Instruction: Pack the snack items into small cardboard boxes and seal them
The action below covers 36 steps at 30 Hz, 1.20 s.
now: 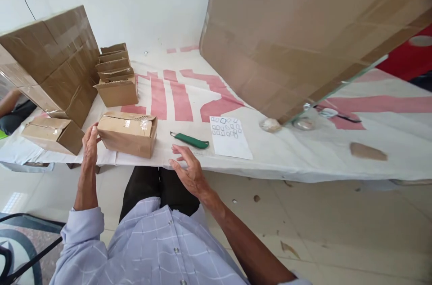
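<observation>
A closed cardboard box (128, 136) with strips of clear tape lies near the table's front edge. Against its left end rests my left hand (90, 143), fingers stretched out, not wrapped round it. My right hand (187, 169) hovers at the table edge, to the right of the box, with fingers apart and nothing in them. Just beyond that hand lies a green utility knife (191, 140), its tip toward the box. A white paper sheet (231, 141) with rows of small drawn squares lies to the right of the knife.
Another small carton (54, 134) sits at the left. Several open boxes (118, 89) stand in a row behind. Large cardboard panels rise at left (50, 64) and right (286, 37). Tape rolls (270, 124) and a cardboard scrap (367, 151) lie on the right. A person's arm (9, 101) shows far left.
</observation>
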{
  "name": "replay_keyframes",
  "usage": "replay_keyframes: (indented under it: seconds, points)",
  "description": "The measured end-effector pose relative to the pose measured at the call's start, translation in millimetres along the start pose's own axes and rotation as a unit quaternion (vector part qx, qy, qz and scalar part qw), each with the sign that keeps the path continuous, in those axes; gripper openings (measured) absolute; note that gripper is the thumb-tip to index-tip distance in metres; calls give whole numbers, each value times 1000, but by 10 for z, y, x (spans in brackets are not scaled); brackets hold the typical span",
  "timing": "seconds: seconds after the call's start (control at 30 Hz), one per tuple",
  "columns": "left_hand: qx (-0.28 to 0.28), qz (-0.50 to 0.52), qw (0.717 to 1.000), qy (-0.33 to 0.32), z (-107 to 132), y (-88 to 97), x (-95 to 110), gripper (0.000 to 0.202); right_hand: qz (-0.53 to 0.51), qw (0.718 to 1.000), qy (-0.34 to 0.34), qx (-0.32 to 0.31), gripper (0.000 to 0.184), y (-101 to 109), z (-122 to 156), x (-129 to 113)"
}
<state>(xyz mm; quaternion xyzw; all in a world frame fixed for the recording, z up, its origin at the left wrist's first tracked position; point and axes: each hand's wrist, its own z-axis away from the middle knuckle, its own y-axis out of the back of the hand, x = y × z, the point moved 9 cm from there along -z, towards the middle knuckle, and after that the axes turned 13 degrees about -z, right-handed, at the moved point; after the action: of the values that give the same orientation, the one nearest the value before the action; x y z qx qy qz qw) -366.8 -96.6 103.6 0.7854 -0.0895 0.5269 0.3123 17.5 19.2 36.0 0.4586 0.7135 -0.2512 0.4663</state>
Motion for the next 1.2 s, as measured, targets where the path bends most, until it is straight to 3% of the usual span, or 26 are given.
replay_keyframes:
  seconds: [0.1, 0.2, 0.37, 0.57, 0.63, 0.73, 0.83, 0.9, 0.97, 1.03, 1.13, 1.2]
  points:
    - [-37, -14, 999, -34, 39, -149, 110, 76, -16, 998, -6, -54, 61, -230, -316, 2]
    - [-61, -33, 996, -61, 229, -213, 182, 68, -25, 998, -23, -61, 70, -272, -462, 18]
    - [-105, -48, 990, -84, 550, -257, 238, 49, -9, 999, -25, -38, 65, -33, -344, 23]
    - [-166, -68, 974, -141, 582, -430, 423, 53, 95, 994, 11, -61, 49, 358, -384, 165]
    - [-182, -56, 969, -155, 602, -466, 439, 55, 191, 980, 6, -58, 42, 517, -497, 303]
    - [-187, -53, 967, -167, 661, -478, 411, 56, 349, 932, -49, -90, 34, 659, -622, 592]
    - [-206, -55, 963, -166, 715, -527, 387, 58, 437, 883, -93, -141, 25, 655, -650, 792]
    - [-227, -57, 956, -175, 738, -575, 421, 63, 453, 873, -95, -157, 19, 606, -657, 818]
    - [-244, -62, 949, -190, 752, -611, 483, 66, 439, 883, -90, -141, 17, 598, -685, 774]
    - [-258, -69, 942, -202, 766, -630, 538, 69, 398, 911, -78, -74, 20, 707, -748, 628]
    - [-269, -78, 936, -211, 802, -631, 585, 73, 277, 960, -27, 44, 30, 979, -859, 186]
    - [-269, -80, 935, -215, 833, -624, 599, 75, 185, 982, 4, 23, 37, 1005, -946, -173]
